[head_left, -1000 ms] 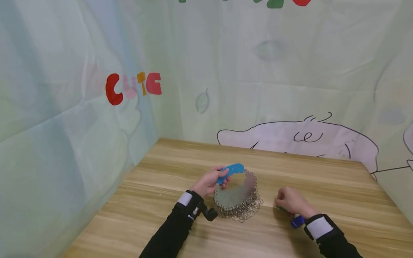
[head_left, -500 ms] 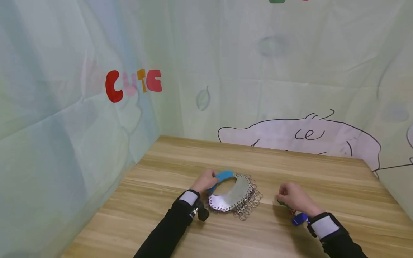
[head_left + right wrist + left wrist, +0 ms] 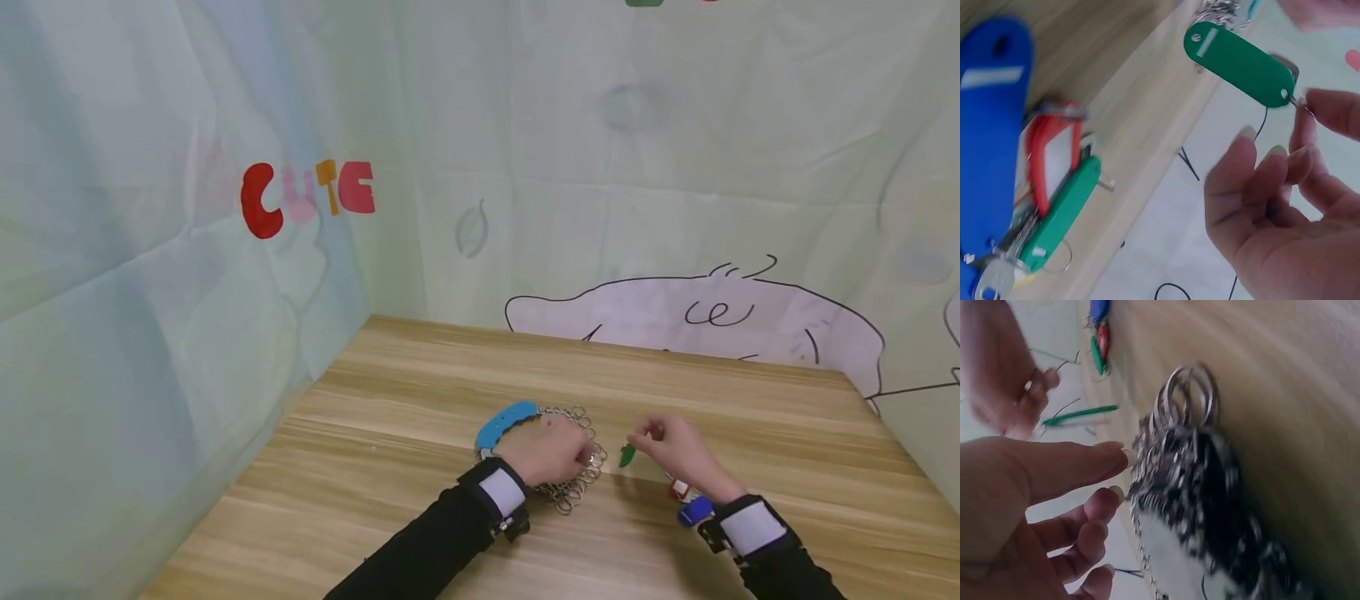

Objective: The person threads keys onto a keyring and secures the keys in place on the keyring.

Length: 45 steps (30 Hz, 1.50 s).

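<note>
Left hand [image 3: 543, 450]: thumb and forefinger slightly apart, remaining fingers loosely bent; nothing seen between the tips, which are right by the rings [image 3: 1194, 390]. Cannot tell whether they touch.
Right hand [image 3: 678, 446]: thumb and forefinger pinched together at the ringed end of the green tag [image 3: 1238, 65].
Green tag: off the table [image 3: 420, 375], between the hands, near the rings but apart from them.
Rings: bunched along the rim of the plate [image 3: 1172, 550], which joins the blue handle [image 3: 506, 423].
Under right wrist: blue tag [image 3: 991, 137], red tag [image 3: 1057, 162], second green tag [image 3: 1063, 212], close together on the table.
</note>
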Tool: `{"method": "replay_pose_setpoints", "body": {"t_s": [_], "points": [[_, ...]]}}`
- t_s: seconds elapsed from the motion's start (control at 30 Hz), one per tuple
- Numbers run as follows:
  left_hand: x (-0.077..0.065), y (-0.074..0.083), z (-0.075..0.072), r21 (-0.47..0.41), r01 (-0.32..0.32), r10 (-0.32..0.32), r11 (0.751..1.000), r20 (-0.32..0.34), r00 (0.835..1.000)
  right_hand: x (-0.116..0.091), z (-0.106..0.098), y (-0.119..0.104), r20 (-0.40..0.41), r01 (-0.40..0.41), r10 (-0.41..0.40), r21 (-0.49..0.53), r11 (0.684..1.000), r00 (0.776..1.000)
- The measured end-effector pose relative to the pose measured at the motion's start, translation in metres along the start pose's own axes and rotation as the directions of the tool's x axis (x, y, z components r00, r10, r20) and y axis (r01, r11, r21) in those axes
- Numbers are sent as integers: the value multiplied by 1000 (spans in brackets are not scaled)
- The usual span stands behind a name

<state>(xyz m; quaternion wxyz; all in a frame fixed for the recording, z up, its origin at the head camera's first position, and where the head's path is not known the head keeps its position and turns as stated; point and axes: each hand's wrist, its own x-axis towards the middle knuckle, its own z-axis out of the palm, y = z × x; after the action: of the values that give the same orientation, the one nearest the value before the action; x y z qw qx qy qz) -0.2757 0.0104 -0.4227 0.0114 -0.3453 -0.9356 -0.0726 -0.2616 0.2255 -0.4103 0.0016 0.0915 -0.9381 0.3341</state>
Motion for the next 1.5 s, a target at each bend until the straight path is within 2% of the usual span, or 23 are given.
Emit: {"method": "replay_pose_setpoints", "body": {"t_s": [0.13,0.3,0.53,0.6,0.7,0.77,0.87,0.93,0.97,1.07,1.2,1.33,1.5], "points": [[6,8,8,44,-38,38,998,3,999,3,-1,-1,-38,-20,24,104,994,999],[10,10,12,86,-19,19,996,6,1000,5,-5,-2,-55,-56,72,250,967,996],[14,17,13,217,-13,0,976,60,998,5,-9,-3,-32,-54,70,350,935,997],[14,17,12,230,-13,-1,973,61,998,4,-9,-4,-27,-45,61,394,918,998],[15,13,14,120,-13,6,993,61,998,3,-10,-4,-3,-26,32,513,858,999],[16,7,13,-15,-20,21,1000,51,998,3,-9,-4,27,-30,17,594,804,999],[17,-1,9,-229,-29,36,973,24,999,4,-5,-5,92,-60,-3,671,739,996],[17,-6,5,-322,-38,42,946,6,999,6,0,-6,138,-90,-8,682,726,990],[17,-7,3,-358,-38,40,933,-1,999,7,3,-6,163,-102,-12,673,733,987],[16,-11,1,-444,-39,34,895,-20,999,10,14,-6,225,-115,-33,610,784,974],[15,-14,4,-517,-53,11,855,-84,996,13,28,-8,271,-74,-77,505,860,960],[13,-16,7,-529,-67,-19,846,-155,988,14,37,-10,281,-28,-120,473,881,952],[9,-17,5,-556,-53,-53,830,-173,984,15,40,-14,283,-20,-124,459,888,951]]}}
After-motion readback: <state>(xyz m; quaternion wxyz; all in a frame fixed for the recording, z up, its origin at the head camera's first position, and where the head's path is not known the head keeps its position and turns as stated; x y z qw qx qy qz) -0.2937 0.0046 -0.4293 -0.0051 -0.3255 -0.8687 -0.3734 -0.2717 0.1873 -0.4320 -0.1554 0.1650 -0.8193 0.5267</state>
